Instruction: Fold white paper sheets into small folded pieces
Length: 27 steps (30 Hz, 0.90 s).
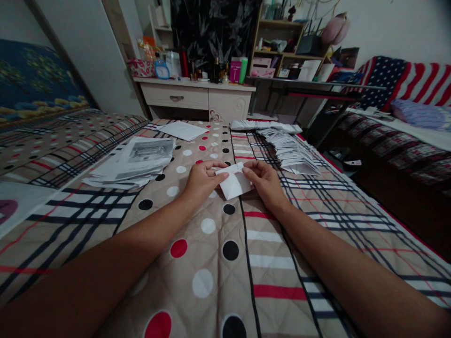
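Note:
A small folded piece of white paper [235, 184] is held between both hands above the patterned bedspread [207, 249]. My left hand [206, 177] pinches its left side between thumb and fingers. On the other side, the thumb and forefinger of my right hand [263, 180] grip the upper right edge. Creases run across the paper, and its lower corner points toward me. Beyond my right hand lies a fanned row of folded papers [291, 150]. To the left of my left hand rests a stack of printed sheets [136, 159].
White sheets [183, 130] lie at the far middle of the bed, and a bundle of folded paper [264, 126] lies behind the fanned row. A white dresser [176, 96] with bottles and boxes stands beyond. At the right is a desk [317, 83].

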Each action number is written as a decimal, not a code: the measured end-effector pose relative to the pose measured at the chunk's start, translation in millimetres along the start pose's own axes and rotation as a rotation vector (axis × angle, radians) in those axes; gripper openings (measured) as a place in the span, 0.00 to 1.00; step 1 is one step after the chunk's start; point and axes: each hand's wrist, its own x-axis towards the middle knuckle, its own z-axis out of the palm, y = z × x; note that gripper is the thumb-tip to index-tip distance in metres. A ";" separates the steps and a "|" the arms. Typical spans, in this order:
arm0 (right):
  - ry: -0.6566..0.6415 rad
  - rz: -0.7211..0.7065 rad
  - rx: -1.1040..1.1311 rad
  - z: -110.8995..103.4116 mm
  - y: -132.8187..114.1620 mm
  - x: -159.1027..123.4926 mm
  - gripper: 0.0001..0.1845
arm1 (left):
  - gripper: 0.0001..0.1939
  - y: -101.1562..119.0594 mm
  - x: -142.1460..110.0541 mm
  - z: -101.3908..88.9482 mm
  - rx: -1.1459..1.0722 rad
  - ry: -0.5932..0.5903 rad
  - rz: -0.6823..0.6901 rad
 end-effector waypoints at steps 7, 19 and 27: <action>-0.058 -0.042 -0.020 -0.1 2.0 0.2 0.17 | 0.21 -1.8 4.2 -0.5 0.067 -0.107 0.099; -0.086 -0.058 -0.034 0.2 2.0 -0.7 0.20 | 0.17 -5.3 7.5 -5.7 0.141 -0.088 0.156; -0.080 -0.244 -0.247 -1.2 4.8 2.3 0.10 | 0.09 -1.9 10.0 -11.8 0.445 -0.036 0.325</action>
